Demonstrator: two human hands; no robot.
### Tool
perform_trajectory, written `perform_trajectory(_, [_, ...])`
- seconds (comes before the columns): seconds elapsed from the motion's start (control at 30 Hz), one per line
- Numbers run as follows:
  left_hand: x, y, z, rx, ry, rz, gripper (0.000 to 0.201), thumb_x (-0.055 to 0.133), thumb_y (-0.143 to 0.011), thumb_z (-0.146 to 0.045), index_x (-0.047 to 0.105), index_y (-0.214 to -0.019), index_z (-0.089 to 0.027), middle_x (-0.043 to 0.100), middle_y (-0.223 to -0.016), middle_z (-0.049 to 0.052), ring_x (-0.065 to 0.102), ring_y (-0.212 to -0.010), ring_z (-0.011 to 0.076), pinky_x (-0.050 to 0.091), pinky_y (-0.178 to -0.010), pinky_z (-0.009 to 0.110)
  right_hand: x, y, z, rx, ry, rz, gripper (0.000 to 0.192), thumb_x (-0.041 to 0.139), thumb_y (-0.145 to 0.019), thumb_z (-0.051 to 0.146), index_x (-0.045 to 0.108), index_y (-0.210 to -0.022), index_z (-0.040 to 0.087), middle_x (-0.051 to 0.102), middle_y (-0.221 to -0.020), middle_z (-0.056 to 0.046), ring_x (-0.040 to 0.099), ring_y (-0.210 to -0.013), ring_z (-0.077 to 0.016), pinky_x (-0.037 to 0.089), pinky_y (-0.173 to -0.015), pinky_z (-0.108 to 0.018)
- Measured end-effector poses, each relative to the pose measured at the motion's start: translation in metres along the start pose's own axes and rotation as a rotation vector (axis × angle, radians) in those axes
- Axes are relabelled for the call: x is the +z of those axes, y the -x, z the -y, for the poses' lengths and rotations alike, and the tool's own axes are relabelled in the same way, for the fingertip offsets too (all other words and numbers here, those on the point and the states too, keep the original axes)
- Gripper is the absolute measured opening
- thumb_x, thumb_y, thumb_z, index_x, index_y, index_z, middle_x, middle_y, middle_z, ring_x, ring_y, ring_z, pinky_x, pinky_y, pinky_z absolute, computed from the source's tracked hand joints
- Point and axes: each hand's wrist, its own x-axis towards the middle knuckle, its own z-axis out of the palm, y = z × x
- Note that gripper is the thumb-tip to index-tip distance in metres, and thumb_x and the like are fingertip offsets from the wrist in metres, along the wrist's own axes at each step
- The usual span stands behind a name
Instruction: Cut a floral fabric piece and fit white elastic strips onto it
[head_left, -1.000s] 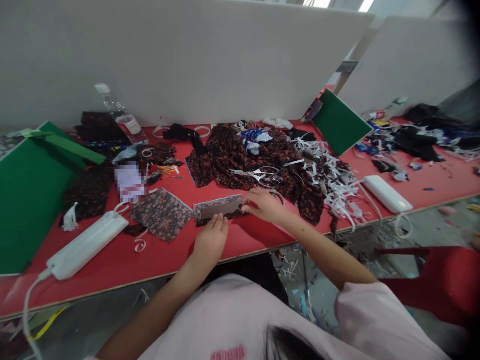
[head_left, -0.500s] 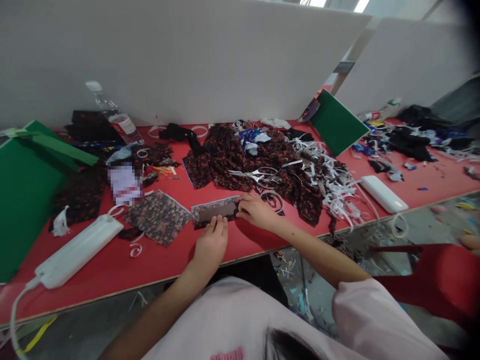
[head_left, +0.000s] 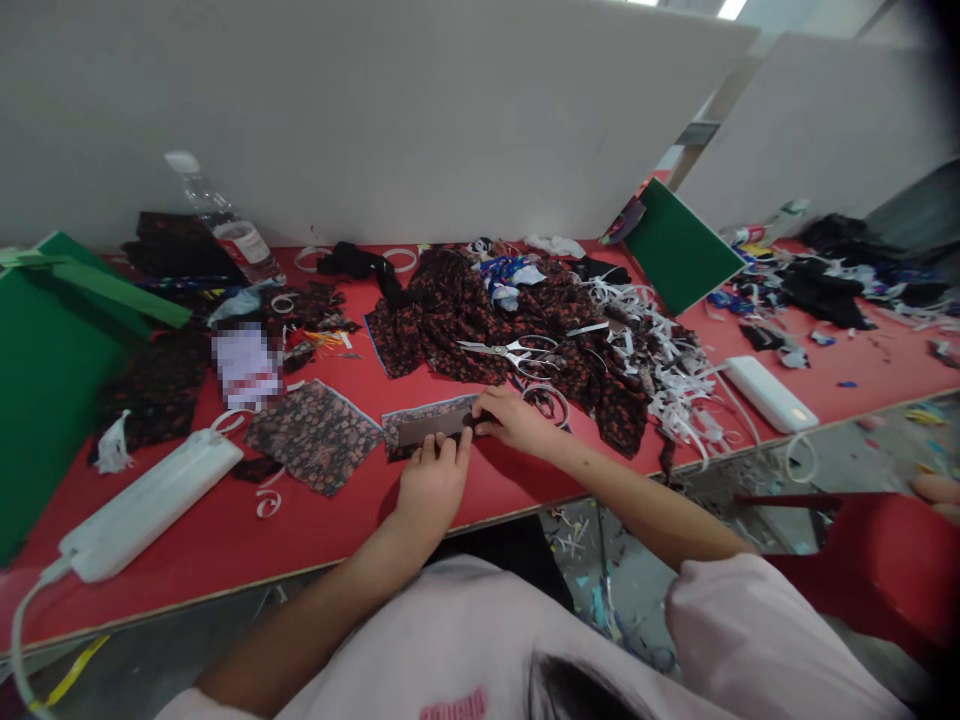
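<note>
A narrow piece of dark floral fabric (head_left: 427,408) with a pale blue edge lies on the red table. On top of it rests a flat brown strip (head_left: 420,432), part of it under my fingers. My left hand (head_left: 437,485) has its fingertips on the strip's lower edge, its thumb stretched to the right. At the right end, my right hand (head_left: 514,422) pinches the fabric; its fingertips touch the left thumb or nearly so. Left of the narrow piece lies a square floral fabric piece (head_left: 315,440), one corner close to it. Scissors (head_left: 517,352) lie behind my hands.
A heap of floral fabric (head_left: 442,285) and white trimmings (head_left: 660,350) fills the back. White power strips (head_left: 154,510) sit left and right. A plastic bottle (head_left: 240,240) leans at the back left. Green boards (head_left: 679,245) flank the workplace. A red stool (head_left: 892,570) stands at right.
My left hand has moved a little right along the strip, its thumb now reaching to the right fingertips. The right hand stays at the fabric's right end. The view has shifted slightly.
</note>
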Motion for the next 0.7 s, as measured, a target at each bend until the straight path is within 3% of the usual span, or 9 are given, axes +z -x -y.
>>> perform_trajectory(0.1, [-0.003, -0.003, -0.006, -0.004, -0.041, 0.027, 0.044, 0.032, -0.086, -0.008, 0.053, -0.125, -0.015, 0.061, -0.11, 0.019, 0.058, -0.102, 0.0308, 0.051, -0.072, 0.039, -0.009, 0.001, -0.004, -0.063, 0.014, -0.02, 0.011, 0.052, -0.082, 0.009, 0.061, -0.086, 0.014, 0.062, -0.09, -0.006, 0.054, -0.089, -0.0161, 0.043, -0.081, -0.029])
perform_trajectory(0.23, [-0.008, -0.004, -0.008, -0.014, -0.041, 0.026, 0.043, 0.033, -0.086, -0.009, 0.052, -0.125, -0.014, 0.061, -0.108, 0.019, 0.058, -0.099, 0.0298, 0.051, -0.071, 0.039, -0.02, 0.022, 0.01, -0.097, 0.219, -0.186, 0.023, 0.044, -0.087, 0.011, 0.063, -0.1, 0.016, 0.062, -0.109, -0.009, 0.051, -0.106, -0.0188, 0.039, -0.092, -0.035])
perform_trajectory(0.37, [-0.011, -0.006, -0.006, -0.025, -0.016, -0.031, 0.041, 0.034, -0.087, -0.011, 0.056, -0.121, -0.015, 0.055, -0.122, 0.017, 0.054, -0.108, 0.0289, 0.048, -0.083, 0.04, -0.009, 0.053, 0.028, -0.198, 0.445, -0.091, 0.026, 0.046, -0.089, 0.021, 0.061, -0.11, 0.019, 0.064, -0.112, -0.007, 0.05, -0.109, -0.0209, 0.035, -0.096, -0.04])
perform_trajectory(0.47, [-0.004, -0.007, -0.005, 0.029, 0.028, -0.006, 0.043, 0.032, -0.086, -0.008, 0.055, -0.122, -0.011, 0.044, -0.137, 0.015, 0.042, -0.124, 0.0302, 0.043, -0.095, 0.04, 0.003, 0.064, 0.028, -0.151, 0.502, -0.053, 0.03, 0.044, -0.091, 0.026, 0.058, -0.116, 0.018, 0.063, -0.115, -0.007, 0.049, -0.112, -0.0209, 0.033, -0.097, -0.04])
perform_trajectory(0.6, [0.01, -0.001, -0.006, -0.002, 0.084, 0.071, 0.048, 0.03, -0.086, -0.006, 0.045, -0.131, -0.008, 0.041, -0.139, 0.016, 0.037, -0.128, 0.0295, 0.036, -0.102, 0.042, 0.008, 0.067, 0.024, -0.058, 0.492, -0.02, 0.033, 0.042, -0.092, 0.028, 0.054, -0.121, 0.019, 0.062, -0.117, -0.008, 0.047, -0.116, -0.0201, 0.026, -0.102, -0.042])
perform_trajectory(0.7, [0.016, 0.005, -0.006, -0.035, 0.109, 0.026, 0.046, 0.031, -0.09, -0.018, 0.041, -0.134, -0.01, 0.035, -0.143, 0.014, 0.033, -0.131, 0.0298, 0.031, -0.104, 0.047, 0.008, 0.067, 0.028, -0.032, 0.472, -0.021, 0.032, 0.043, -0.091, 0.027, 0.055, -0.12, 0.02, 0.063, -0.116, -0.008, 0.048, -0.115, -0.0203, 0.023, -0.104, -0.043])
